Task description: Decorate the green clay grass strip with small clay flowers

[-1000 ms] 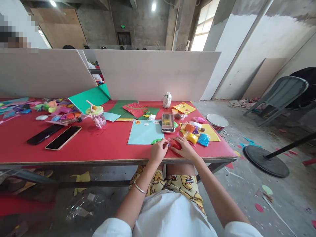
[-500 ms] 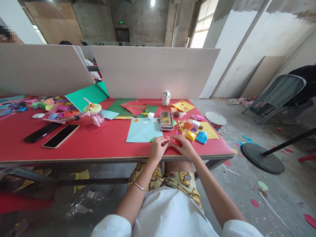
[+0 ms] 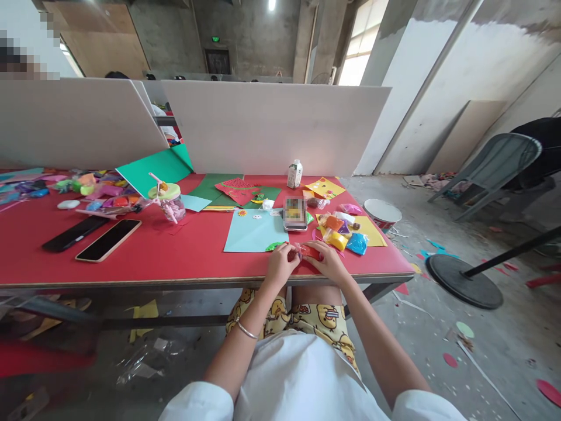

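Observation:
Both of my hands meet over the table's front edge around a small clear packet of red modelling clay [image 3: 310,251]. My left hand [image 3: 283,261] pinches the packet's clear end. Around its clay-filled part, my right hand [image 3: 328,261] has its fingers closed. Just beyond my left hand lies a light blue sheet [image 3: 249,234] with small sun and cloud pieces along its top and a green piece [image 3: 275,246] at its lower right corner. A phone [image 3: 295,215] stands over the sheet's right edge. More bagged clay, including a blue packet [image 3: 358,244] and a yellow packet [image 3: 336,240], sits right of my hands.
A small carton bottle [image 3: 295,173] stands before the white board [image 3: 276,128]. To the left are two dark phones [image 3: 108,241], a lidded jar [image 3: 172,206] and a heap of coloured clay packets [image 3: 109,196]. A white bucket [image 3: 383,213] stands beyond the right edge.
My left fingers have shifted slightly at the packet's clear end, and more of the green piece shows. Both hands stay on the packet.

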### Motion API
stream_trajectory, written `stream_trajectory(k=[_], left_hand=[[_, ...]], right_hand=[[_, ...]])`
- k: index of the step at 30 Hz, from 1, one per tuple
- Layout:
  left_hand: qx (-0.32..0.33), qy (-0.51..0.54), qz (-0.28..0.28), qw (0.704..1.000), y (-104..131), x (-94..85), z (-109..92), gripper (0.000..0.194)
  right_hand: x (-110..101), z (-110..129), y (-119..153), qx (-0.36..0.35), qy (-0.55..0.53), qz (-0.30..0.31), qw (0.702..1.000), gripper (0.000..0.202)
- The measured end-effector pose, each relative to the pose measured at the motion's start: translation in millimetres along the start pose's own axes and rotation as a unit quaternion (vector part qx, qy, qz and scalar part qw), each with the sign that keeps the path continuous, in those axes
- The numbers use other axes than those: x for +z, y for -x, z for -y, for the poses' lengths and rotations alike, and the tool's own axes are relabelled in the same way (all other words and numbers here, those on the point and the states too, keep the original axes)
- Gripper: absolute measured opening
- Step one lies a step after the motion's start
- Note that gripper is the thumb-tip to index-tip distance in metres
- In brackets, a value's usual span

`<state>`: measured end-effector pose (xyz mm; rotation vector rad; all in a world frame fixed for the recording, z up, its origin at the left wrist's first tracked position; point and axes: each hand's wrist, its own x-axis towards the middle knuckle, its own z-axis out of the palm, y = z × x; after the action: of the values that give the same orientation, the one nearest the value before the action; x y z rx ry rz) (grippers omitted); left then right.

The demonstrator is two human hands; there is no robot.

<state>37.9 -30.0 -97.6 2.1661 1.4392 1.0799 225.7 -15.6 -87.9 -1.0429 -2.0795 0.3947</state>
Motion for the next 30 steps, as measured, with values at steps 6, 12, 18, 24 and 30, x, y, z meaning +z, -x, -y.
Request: stream_trajectory(k=[6, 12, 18, 24, 30], left_hand=[[0.004, -0.009, 0.017, 1.0, -1.0, -2.0, -0.2, 0.032], [0.016, 0.0, 0.022, 1.0, -2.5, -0.8, -2.7, 0.032], [-0.008, 0.051, -0.048, 0.998, 0.7, -1.2, 0.4, 0.032], [-0.027, 0.118, -0.154, 0.981, 4.4, -8.2, 2.8, 0.023], [-0.002, 0.156, -0.182, 0.971, 3.9, -9.6, -4.1, 0.016]], right_hand=[[-0.2, 0.0, 2.5, -0.002, 0.008, -0.013, 1.0, 0.031], [-1.3, 3.2, 3.5, -0.018, 0.008, 0.001, 1.0, 0.029], [-0.4, 3.4, 2.6, 0.007, 0.019, -0.018, 1.0, 0.032], [0.1, 2.4, 1.6, 0.032, 0.032, -0.04, 0.998, 0.033], [3.2, -4.1, -1.4, 0.04, 0.05, -0.047, 0.997, 0.034]])
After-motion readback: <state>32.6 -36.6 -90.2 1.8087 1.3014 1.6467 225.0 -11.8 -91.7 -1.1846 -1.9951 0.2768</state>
